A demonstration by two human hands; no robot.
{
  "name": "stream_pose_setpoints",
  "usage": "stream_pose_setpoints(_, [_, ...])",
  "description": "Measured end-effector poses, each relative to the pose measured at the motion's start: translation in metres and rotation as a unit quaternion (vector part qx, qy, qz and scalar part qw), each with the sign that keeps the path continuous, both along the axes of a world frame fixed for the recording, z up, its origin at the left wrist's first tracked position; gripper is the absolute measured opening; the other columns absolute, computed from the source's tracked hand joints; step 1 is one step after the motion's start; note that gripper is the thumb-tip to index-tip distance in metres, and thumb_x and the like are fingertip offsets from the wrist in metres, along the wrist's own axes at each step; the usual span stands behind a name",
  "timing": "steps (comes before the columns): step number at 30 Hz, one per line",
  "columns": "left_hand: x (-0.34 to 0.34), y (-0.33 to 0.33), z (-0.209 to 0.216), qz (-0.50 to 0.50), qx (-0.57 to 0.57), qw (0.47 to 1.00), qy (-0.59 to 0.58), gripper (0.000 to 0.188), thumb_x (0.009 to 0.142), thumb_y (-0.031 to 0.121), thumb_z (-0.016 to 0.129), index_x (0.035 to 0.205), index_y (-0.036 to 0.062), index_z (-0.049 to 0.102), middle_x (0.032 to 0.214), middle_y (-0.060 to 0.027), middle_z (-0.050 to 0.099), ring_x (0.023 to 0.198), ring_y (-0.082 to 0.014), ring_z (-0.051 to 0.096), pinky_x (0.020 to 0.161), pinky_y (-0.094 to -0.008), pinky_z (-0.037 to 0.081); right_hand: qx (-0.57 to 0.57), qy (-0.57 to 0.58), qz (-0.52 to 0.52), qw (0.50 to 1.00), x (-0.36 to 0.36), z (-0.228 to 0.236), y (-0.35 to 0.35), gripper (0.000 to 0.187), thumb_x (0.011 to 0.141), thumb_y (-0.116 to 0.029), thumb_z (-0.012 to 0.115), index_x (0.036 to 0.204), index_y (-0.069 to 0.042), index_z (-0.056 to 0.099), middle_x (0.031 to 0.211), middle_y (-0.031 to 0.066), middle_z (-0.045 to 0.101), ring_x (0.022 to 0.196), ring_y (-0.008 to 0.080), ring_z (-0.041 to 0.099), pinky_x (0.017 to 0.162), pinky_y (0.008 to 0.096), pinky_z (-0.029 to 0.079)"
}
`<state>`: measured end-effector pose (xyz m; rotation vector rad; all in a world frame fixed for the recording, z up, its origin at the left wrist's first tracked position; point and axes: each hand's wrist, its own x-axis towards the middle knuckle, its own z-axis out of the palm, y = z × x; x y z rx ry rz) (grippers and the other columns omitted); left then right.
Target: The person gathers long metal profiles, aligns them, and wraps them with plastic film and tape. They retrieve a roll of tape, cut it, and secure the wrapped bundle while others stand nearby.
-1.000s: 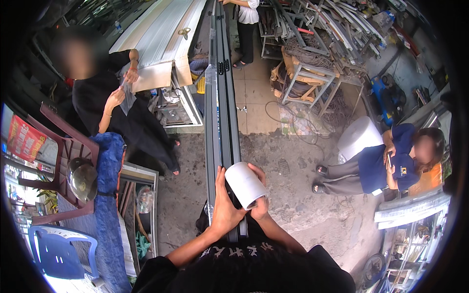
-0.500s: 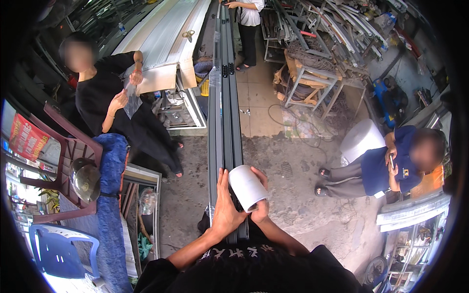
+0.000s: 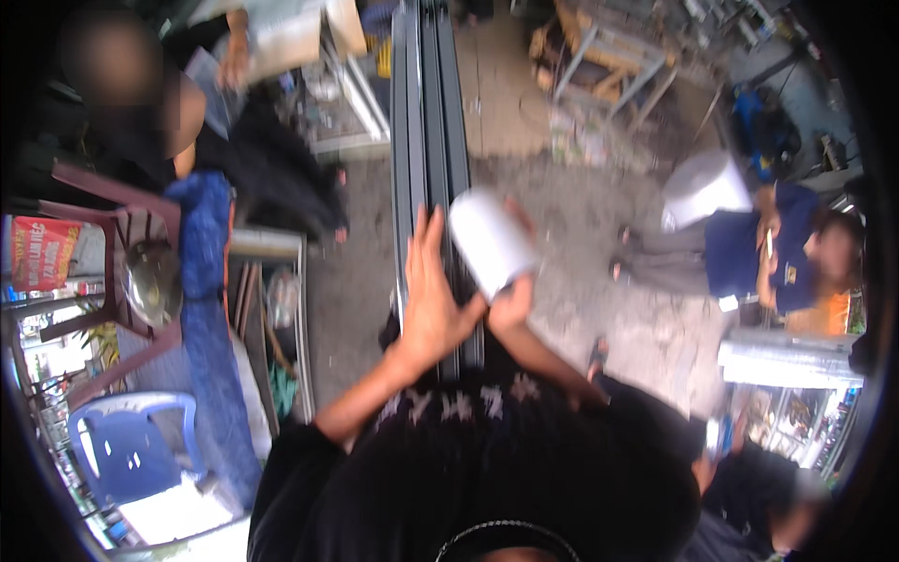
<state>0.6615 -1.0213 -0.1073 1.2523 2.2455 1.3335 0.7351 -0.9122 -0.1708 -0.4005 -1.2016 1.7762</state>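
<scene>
In my right hand (image 3: pixel 512 302) is a white roll of plastic wrap (image 3: pixel 491 242), slightly blurred and tilted, with its near end toward my palm. The fingers curl around the roll's right side and are partly hidden by it. Below the roll, a bundle of long dark grey metal profiles (image 3: pixel 426 122) stretches away from my body. My left hand (image 3: pixel 434 295) lies along the profiles with its fingers stretched out, close to the roll's left side. Its thumb points toward my right hand.
Left of the profiles, a person in black (image 3: pixel 178 112) holds clear plastic, near a blue padded roll (image 3: pixel 204 281), a helmet (image 3: pixel 153 284) and a blue chair (image 3: pixel 136 450). On the right are a person in navy (image 3: pixel 749 258), a large white roll (image 3: pixel 707 190) and another person in black (image 3: pixel 749 496).
My view has tilted, so the surroundings sit higher in the picture. The roll has shifted slightly away from my left hand. Another person in black has come into view at lower right.
</scene>
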Motion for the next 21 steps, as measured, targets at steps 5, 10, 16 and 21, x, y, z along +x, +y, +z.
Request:
stream_pose_setpoints(5, [-0.029, -0.022, -0.008, 0.065, 0.049, 0.994, -0.077, 0.073, 0.101, 0.014, 0.074, 0.163, -0.0043, 0.04, 0.168, -0.0285, 0.044, 0.159, -0.0393, 0.04, 0.133, -0.0489, 0.026, -0.086, 0.099, -0.015, 0.991, -0.008, 0.0, 0.007, 0.08, 0.093, -0.042, 0.05, 0.159, 0.003, 0.043, 0.149, 0.0183, 0.058, 0.137, 0.0315, 0.061, 0.114, 0.0442, 0.05])
stream_pose_setpoints(10, [-0.047, -0.052, -0.031, 0.138, 0.036, 0.96, -0.242, 0.071, 0.11, 0.03, 0.068, 0.167, 0.0027, 0.037, 0.162, -0.0254, 0.05, 0.153, -0.0363, 0.048, 0.127, -0.0486, 0.036, -0.144, 0.085, -0.07, 0.983, -0.012, 0.003, 0.009, 0.079, 0.093, -0.042, 0.05, 0.157, 0.004, 0.045, 0.15, 0.0184, 0.058, 0.137, 0.0314, 0.061, 0.115, 0.045, 0.05])
stream_pose_setpoints(16, [-0.023, -0.071, -0.058, 0.072, 0.018, 0.896, -0.439, 0.079, 0.111, 0.036, 0.068, 0.171, 0.0034, 0.028, 0.159, -0.0244, 0.051, 0.143, -0.0292, 0.054, 0.123, -0.0433, 0.039, -0.162, 0.126, -0.022, 0.978, -0.004, -0.008, 0.021, 0.078, 0.096, -0.041, 0.051, 0.16, 0.003, 0.042, 0.153, 0.021, 0.055, 0.142, 0.0362, 0.056, 0.117, 0.0527, 0.047])
stream_pose_setpoints(21, [-0.014, -0.061, -0.022, 0.144, 0.016, 0.946, -0.289, 0.078, 0.104, 0.023, 0.077, 0.165, -0.0005, 0.035, 0.164, -0.0253, 0.047, 0.152, -0.0365, 0.049, 0.122, -0.0504, 0.043, -0.144, 0.106, -0.011, 0.984, -0.002, -0.01, 0.026, 0.078, 0.101, -0.041, 0.052, 0.165, 0.0, 0.037, 0.162, 0.0231, 0.05, 0.152, 0.0448, 0.049, 0.125, 0.0687, 0.039])
